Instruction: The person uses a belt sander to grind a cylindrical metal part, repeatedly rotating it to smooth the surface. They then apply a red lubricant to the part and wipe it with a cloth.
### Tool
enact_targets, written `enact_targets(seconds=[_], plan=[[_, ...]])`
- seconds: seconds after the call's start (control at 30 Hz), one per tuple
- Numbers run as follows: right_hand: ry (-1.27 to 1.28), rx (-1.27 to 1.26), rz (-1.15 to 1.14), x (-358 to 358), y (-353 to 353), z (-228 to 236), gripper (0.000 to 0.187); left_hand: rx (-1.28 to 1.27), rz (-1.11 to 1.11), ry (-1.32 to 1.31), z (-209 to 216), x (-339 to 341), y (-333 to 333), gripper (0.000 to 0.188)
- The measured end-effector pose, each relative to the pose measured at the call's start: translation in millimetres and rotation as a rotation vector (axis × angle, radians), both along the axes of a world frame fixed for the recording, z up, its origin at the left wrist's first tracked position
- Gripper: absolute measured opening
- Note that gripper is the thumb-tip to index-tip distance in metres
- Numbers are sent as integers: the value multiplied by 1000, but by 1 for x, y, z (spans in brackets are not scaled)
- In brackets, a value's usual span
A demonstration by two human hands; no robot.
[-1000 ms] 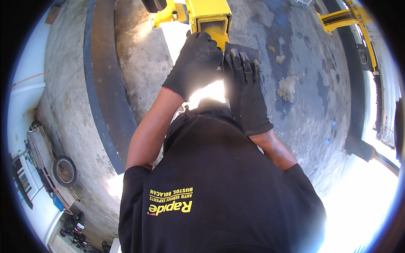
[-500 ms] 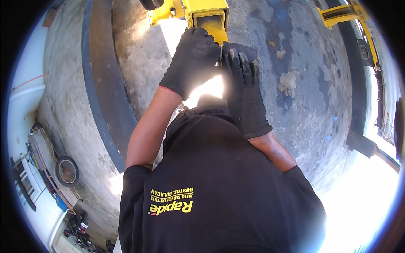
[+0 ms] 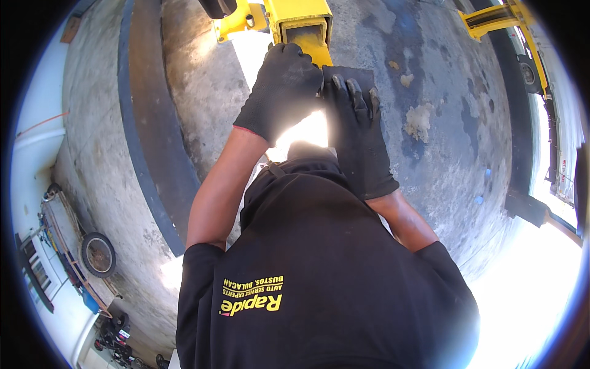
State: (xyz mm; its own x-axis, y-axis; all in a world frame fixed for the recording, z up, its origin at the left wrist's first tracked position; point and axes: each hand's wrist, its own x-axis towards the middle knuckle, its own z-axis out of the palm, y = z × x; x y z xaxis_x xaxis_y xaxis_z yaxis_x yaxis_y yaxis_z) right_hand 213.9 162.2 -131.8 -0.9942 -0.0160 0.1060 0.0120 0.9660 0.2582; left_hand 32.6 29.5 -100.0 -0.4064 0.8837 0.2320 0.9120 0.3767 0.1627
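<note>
A yellow steel beam [image 3: 301, 12] with a hollow rectangular end stands at the top middle, and a narrower yellow piece [image 3: 316, 49] shows inside and below its opening. In a black work glove, my left hand [image 3: 287, 77] is closed in a fist at the lower left of that piece; whatever its fingers grip is hidden. My right hand [image 3: 359, 132], gloved likewise, lies with its fingers stretched out over a dark flat square plate [image 3: 359, 75]. Only the plate's upper part shows beyond the fingertips. The two hands are side by side, close together.
A long dark ramp-like strip [image 3: 147, 111] runs along the stained concrete floor [image 3: 430, 160] at left. Another yellow arm [image 3: 488, 21] stands at far right. A wheeled cart [image 3: 98, 253] is by the left wall. Bright sunlight glares at lower right.
The view has shifted slightly. Both hands keep nearly the same places at the beam and on the dark plate; the fingers look almost unchanged.
</note>
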Motion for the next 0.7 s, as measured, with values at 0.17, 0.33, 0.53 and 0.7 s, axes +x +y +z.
enact_targets(seconds=[0.17, 0.33, 0.53, 0.7], plan=[[134, -179, 44, -50, 24, 2, 65, -28, 8, -46, -1, -2, 0, 35], [140, -215, 9, -20, 8, -4, 65, 9, 0, -47, 4, -1, -4, 37], [174, -184, 41, -35, 30, -4, 67, 88, -10, -20, -7, -1, 0, 40], [142, -290, -95, -70, 94, 2, 84, 273, 5, -41, -43, -10, -5, 37]])
